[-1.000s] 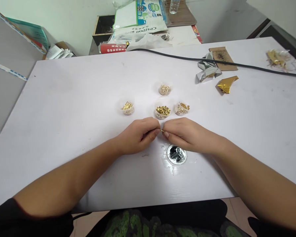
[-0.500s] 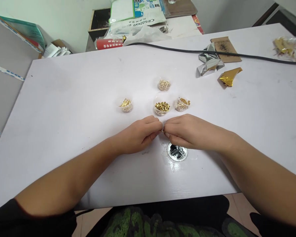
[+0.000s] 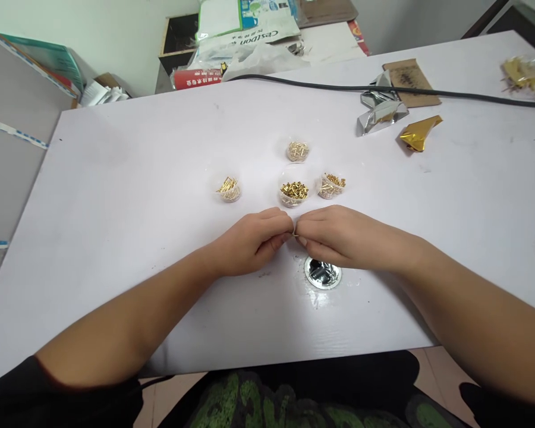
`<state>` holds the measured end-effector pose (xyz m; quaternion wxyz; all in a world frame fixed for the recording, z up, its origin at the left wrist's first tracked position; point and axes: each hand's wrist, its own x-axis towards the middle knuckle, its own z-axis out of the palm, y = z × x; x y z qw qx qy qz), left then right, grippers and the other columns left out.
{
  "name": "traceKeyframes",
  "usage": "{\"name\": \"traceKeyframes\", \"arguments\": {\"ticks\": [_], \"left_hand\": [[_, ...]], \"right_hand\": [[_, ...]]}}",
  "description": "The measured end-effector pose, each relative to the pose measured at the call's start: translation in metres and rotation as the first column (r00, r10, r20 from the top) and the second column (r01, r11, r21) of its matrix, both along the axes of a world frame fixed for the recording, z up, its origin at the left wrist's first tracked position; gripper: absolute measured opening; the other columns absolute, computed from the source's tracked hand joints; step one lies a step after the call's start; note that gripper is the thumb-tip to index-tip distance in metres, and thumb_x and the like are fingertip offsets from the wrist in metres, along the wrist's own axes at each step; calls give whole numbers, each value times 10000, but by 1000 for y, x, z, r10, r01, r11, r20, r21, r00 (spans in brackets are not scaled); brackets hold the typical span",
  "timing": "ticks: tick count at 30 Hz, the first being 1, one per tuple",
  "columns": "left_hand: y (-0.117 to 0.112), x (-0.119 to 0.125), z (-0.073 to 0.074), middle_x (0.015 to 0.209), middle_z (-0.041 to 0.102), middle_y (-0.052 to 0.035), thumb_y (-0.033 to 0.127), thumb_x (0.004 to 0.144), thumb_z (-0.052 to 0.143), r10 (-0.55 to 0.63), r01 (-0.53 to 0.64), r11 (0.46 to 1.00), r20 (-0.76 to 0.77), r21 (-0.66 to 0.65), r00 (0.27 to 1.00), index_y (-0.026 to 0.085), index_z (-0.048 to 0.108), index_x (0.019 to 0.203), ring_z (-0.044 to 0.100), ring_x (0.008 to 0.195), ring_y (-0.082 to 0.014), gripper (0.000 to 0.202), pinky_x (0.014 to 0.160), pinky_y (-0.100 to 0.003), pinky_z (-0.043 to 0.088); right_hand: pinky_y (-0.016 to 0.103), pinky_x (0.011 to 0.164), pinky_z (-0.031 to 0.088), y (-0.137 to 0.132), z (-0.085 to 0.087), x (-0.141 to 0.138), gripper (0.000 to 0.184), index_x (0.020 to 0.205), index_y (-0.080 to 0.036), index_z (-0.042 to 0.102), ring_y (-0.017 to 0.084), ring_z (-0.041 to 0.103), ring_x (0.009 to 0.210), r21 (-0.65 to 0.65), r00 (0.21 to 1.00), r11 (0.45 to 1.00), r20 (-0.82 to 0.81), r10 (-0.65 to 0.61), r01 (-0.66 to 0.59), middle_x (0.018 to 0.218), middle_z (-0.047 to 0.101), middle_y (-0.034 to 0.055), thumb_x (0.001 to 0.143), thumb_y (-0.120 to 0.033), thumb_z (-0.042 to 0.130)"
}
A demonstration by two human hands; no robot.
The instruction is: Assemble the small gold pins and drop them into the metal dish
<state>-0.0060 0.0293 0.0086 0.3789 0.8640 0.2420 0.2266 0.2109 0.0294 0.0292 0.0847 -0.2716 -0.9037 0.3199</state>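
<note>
gold pin [image 3: 295, 235] is between the fingertips of both hands, just this side of the middle cup, above the surface. largest first.

white surface [image 3: 138, 154] fills most of the view. behind its far edge, a pile of plastic packaging [image 3: 267, 31], with a red packet [image 3: 197, 78] near it. black cable [image 3: 361, 88] runs along the far side to the right edge, passing over a brown cardboard piece [image 3: 412, 74].

left hand [image 3: 263, 241] and right hand [image 3: 334, 235] meet near centre, knuckles almost touching. left grip: fingers curled, thumb pressed to index, pinching one end of the pin. right grip: same, closed on the other end. fingers hide most of it.

far right: clear bag [image 3: 519, 77] with yellowish bits. left of it, crumpled silver wrapper [image 3: 381, 117], then gold foil [image 3: 421, 134] just beside.

round dark disc [image 3: 323, 273] with silver rim, partly covered by the right hand in this view.

four small clear cups past the hands: left cup [image 3: 232, 197] with thin gold rods, middle cup [image 3: 293, 203] with short gold pieces, right cup [image 3: 326, 193] with headed gold pieces, far cup [image 3: 298, 159] with pale gold rods.
</note>
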Motion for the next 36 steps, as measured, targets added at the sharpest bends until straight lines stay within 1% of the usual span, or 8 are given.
{"name": "traceKeyframes", "arguments": {"ticks": [4,9,13,16,22,27,32,36], "left_hand": [[0,-1,1,749,524,-14,127,914,386,9,-8,999,25,-35,1000,176,449,783,447,660,-112,153,614,-237,399],[0,1,2,722,502,-6,159,924,397,25,-24,998,20,-50,999,175,444,765,432,636,-108,166,605,-236,398],[-1,1,1,754,544,-15,163,928,399,61,-59,997,27,-57,998,175,463,795,466,657,-111,148,616,-239,408],[-2,1,0,767,563,-17,167,944,399,86,-83,995,70,-51,994,175,481,820,494,682,-113,149,630,-237,414],[-3,2,-1,769,570,-21,189,955,397,99,-96,995,74,-40,992,174,491,829,498,683,-116,158,636,-242,421],[-3,2,0,717,525,-8,220,960,395,128,-123,991,89,-52,988,176,470,798,466,651,-113,185,619,-239,407],[-5,1,0,660,454,18,289,982,404,202,-193,978,150,-75,968,171,468,778,414,608,-100,244,599,-230,382],[-6,-3,-2,675,467,20,300,992,402,252,-242,966,137,-86,958,164,487,807,412,601,-96,245,589,-225,371]], "right_hand": [[251,547,301,0,-2,0,163,689,-186,344,115,407,578,-34,999,999,-50,-6,4,651,459,2,839,-140,388],[257,555,323,-2,-4,-2,192,705,-190,358,118,411,579,-67,994,998,-112,-9,1,656,472,2,894,-163,378],[263,553,338,-2,-1,-3,228,729,-192,384,126,435,585,-121,994,992,-95,-46,35,665,498,8,951,-224,343],[263,556,346,-3,1,-4,239,740,-193,383,123,430,575,-128,990,990,-121,-74,58,653,490,1,969,-233,327],[261,553,332,-3,0,-5,260,721,-194,364,119,410,563,-106,986,992,-140,-87,73,631,464,-8,976,-235,336],[248,558,318,-2,-2,-5,277,700,-190,363,107,389,552,-69,967,995,-236,-91,77,603,419,-26,976,-211,350],[234,574,348,-1,-10,-4,254,750,-176,464,102,434,575,3,923,985,-350,-159,171,639,476,-18,982,-225,373],[235,558,346,-1,-11,-5,254,782,-168,519,98,438,546,73,878,963,-434,-204,260,611,491,-24,985,-231,381]]}}
